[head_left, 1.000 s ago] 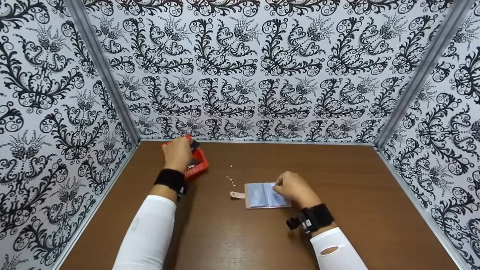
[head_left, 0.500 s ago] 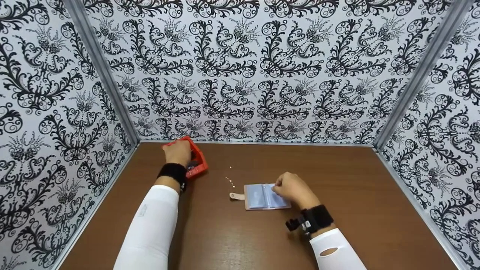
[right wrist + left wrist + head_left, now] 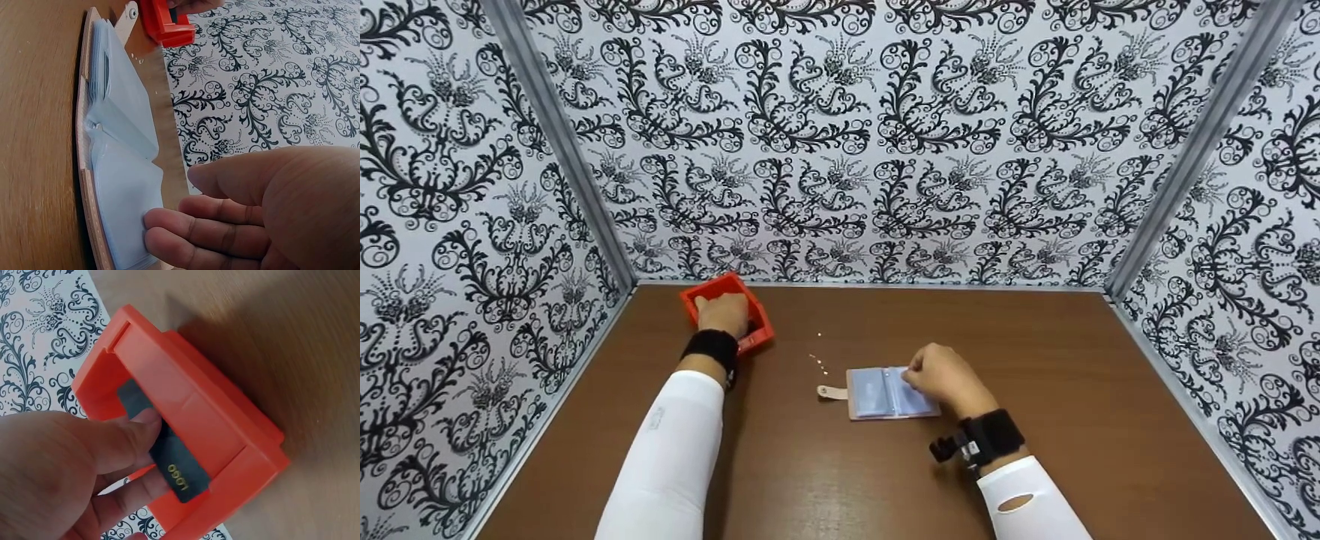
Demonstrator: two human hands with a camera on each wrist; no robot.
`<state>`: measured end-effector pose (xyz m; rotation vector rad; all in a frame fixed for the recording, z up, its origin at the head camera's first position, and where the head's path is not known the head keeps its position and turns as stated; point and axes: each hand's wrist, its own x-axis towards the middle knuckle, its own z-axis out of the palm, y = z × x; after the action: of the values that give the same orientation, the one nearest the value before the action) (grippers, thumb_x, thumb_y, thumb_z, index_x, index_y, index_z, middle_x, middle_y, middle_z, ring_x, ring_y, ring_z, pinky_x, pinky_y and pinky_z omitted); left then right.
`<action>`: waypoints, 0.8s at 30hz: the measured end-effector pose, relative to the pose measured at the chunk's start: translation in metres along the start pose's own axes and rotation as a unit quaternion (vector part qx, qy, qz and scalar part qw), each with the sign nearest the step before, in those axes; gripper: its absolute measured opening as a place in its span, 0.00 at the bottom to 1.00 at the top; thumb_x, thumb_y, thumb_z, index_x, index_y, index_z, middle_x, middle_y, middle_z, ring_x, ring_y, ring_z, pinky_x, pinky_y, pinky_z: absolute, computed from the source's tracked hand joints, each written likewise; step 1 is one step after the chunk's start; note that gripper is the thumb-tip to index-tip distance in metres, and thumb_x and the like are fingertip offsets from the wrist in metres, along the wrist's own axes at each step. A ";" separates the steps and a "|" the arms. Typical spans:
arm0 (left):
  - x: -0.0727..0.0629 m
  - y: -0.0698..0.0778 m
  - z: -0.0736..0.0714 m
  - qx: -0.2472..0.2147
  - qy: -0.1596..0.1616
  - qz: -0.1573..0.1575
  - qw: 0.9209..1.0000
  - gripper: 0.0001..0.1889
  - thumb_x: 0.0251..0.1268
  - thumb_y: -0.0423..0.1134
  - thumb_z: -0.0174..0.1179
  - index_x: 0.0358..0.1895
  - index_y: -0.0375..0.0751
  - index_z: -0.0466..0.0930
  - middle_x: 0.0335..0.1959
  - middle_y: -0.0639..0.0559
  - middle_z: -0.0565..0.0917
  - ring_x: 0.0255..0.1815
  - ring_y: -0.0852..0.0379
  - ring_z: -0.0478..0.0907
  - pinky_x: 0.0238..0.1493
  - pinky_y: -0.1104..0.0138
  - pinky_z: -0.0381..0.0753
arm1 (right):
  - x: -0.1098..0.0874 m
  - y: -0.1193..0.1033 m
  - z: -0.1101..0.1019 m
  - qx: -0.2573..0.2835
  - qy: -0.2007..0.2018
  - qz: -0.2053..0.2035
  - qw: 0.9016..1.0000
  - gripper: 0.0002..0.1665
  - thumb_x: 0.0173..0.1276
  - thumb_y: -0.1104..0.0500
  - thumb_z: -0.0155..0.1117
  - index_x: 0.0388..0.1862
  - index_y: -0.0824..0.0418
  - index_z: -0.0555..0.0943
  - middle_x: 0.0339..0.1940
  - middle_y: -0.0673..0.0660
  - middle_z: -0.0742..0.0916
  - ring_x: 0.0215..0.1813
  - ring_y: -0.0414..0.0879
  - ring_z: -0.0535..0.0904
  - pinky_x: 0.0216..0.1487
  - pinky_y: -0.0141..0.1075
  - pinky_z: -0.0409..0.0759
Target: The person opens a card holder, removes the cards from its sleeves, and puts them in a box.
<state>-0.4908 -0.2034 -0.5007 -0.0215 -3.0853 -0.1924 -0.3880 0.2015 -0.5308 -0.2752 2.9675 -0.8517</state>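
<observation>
My left hand (image 3: 724,313) reaches into a red plastic bin (image 3: 761,330) at the table's back left. In the left wrist view its thumb and fingers pinch a black card (image 3: 174,464) with gold "LOGO" lettering, inside the bin. On the middle of the table lies an open card holder (image 3: 872,391) with clear plastic sleeves and a pinkish cover; its strap (image 3: 832,392) sticks out to the left. My right hand (image 3: 949,379) is over the holder's right side. The right wrist view shows its loosely bent fingertips touching a sleeve (image 3: 129,197), the thumb standing apart.
Several tiny pale specks (image 3: 819,364) lie on the brown table (image 3: 840,472) between bin and holder. Patterned black-and-white walls (image 3: 840,150) enclose the back and both sides. The bin stands close to the back wall.
My left hand has moved a little toward me and right, down into the red bin, covering the dark thing that showed there. My right hand stays at the card holder.
</observation>
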 end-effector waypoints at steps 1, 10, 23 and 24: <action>0.000 0.000 0.000 0.002 0.003 0.003 1.000 0.11 0.75 0.29 0.60 0.49 0.34 0.92 0.57 0.32 0.93 0.57 0.32 0.91 0.71 0.34 0.68 | 0.000 0.000 0.000 0.000 0.000 -0.001 1.000 0.09 0.71 0.56 0.76 0.29 0.54 0.92 0.28 0.48 0.91 0.29 0.45 0.81 0.33 0.37 0.78; -0.011 0.011 -0.027 0.022 0.054 0.043 0.997 0.08 0.66 0.31 0.67 0.45 0.34 0.90 0.52 0.33 0.94 0.57 0.34 0.90 0.68 0.39 0.75 | 0.001 -0.001 0.000 -0.014 0.010 -0.014 1.000 0.16 0.70 0.57 0.73 0.19 0.52 0.85 0.21 0.44 0.84 0.25 0.42 0.74 0.29 0.35 0.70; -0.036 0.058 -0.045 -0.339 0.017 0.123 0.932 0.13 0.78 0.42 0.73 0.56 0.37 0.94 0.53 0.40 0.94 0.54 0.43 0.91 0.63 0.50 0.91 | 0.000 -0.001 -0.001 -0.024 0.007 -0.012 1.000 0.16 0.70 0.56 0.73 0.20 0.51 0.87 0.23 0.45 0.88 0.25 0.43 0.77 0.30 0.37 0.73; -0.039 0.063 -0.043 -0.358 0.013 0.131 0.924 0.13 0.78 0.42 0.73 0.56 0.37 0.94 0.53 0.41 0.94 0.54 0.44 0.90 0.62 0.51 0.91 | 0.000 0.000 0.000 -0.024 0.007 -0.012 1.000 0.16 0.70 0.56 0.73 0.20 0.51 0.87 0.23 0.45 0.88 0.25 0.43 0.78 0.30 0.37 0.73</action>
<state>-0.4486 -0.1472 -0.4520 -0.4454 -2.7494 -1.2603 -0.3876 0.2015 -0.5302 -0.3096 3.0063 -0.7876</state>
